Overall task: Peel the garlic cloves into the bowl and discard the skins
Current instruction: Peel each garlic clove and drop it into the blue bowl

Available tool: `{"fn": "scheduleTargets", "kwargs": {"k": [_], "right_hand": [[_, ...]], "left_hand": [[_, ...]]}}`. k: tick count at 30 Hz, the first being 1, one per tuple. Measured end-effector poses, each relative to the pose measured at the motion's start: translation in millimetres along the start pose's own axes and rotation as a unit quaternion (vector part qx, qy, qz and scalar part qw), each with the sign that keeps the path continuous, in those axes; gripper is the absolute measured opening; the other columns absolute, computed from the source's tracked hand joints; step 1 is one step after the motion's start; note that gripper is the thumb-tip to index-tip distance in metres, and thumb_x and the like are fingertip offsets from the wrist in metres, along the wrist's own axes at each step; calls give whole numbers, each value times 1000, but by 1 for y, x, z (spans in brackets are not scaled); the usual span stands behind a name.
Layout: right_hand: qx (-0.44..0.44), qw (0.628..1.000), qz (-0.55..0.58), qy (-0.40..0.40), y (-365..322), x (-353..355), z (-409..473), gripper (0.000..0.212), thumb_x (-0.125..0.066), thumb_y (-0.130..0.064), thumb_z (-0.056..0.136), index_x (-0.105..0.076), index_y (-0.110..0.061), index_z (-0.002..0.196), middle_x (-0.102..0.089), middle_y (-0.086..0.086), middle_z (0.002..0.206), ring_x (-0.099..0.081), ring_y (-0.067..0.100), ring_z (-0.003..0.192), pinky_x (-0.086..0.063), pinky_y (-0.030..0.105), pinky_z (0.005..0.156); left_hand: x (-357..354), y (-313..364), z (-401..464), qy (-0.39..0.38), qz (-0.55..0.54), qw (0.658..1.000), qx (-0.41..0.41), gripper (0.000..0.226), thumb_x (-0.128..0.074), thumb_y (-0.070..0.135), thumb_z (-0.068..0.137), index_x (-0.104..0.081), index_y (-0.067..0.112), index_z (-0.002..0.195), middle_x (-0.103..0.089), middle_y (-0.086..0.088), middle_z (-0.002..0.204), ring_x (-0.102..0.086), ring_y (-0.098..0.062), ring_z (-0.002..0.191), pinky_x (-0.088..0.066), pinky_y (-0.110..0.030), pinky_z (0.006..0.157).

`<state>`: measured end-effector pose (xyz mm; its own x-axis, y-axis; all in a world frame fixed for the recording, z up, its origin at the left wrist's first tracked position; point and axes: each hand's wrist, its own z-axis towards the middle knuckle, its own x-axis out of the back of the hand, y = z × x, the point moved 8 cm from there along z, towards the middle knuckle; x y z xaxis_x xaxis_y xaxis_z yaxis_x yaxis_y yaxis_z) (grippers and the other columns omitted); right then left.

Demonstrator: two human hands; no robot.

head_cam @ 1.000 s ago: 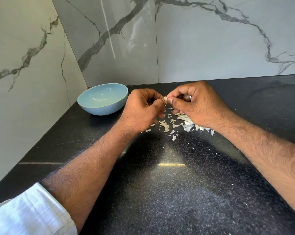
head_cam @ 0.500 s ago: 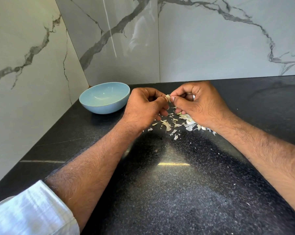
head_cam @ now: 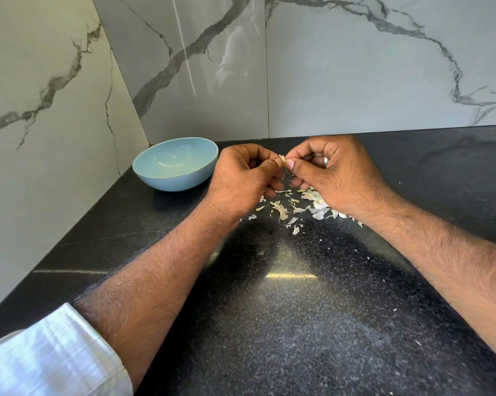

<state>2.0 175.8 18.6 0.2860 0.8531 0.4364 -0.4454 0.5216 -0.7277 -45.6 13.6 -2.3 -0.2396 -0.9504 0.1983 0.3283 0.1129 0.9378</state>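
Both hands meet above the black counter (head_cam: 298, 324). My left hand (head_cam: 246, 178) and my right hand (head_cam: 335, 172) pinch one small garlic clove (head_cam: 282, 159) between thumbs and fingertips; only its pale tip shows. A scatter of dry garlic skins (head_cam: 283, 210) lies on the counter right under the hands, partly hidden by my right hand. The light blue bowl (head_cam: 155, 172) stands to the left of my left hand, close to the wall corner. Its inside looks bare.
Marble walls close the counter on the left (head_cam: 41, 138) and at the back (head_cam: 383, 81). A white sleeve (head_cam: 47, 358) covers my left upper forearm at the bottom left. Small skin specks dot the counter near me.
Both hands have risen a little and stayed together on the clove. The view has shifted slightly, so the bowl sits a bit further right.
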Motion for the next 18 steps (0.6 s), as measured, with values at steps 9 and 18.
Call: {"fn": "scheduleTargets", "kwargs": {"k": [9, 18], "right_hand": [[-8, 1000, 29, 2, 1, 1, 2, 6, -77, -12, 95, -78, -7, 99, -77, 5, 78, -77, 16, 68, -64, 30, 62], [-36, 995, 96, 12, 5, 1, 2, 7, -77, -11, 94, -79, -7, 100, -78, 10, 80, -78, 24, 70, -64, 32, 62]], "left_hand": [[-2, 2, -1, -15, -31, 999, -1, 14, -68, 6, 103, -74, -5, 98, -78, -17, 82, -74, -22, 68, -60, -31, 61], [-2, 8, -1, -10, 5, 999, -44, 10, -67, 7, 104, -74, 3, 99, -78, -13, 82, -75, -22, 69, -59, -31, 62]]}}
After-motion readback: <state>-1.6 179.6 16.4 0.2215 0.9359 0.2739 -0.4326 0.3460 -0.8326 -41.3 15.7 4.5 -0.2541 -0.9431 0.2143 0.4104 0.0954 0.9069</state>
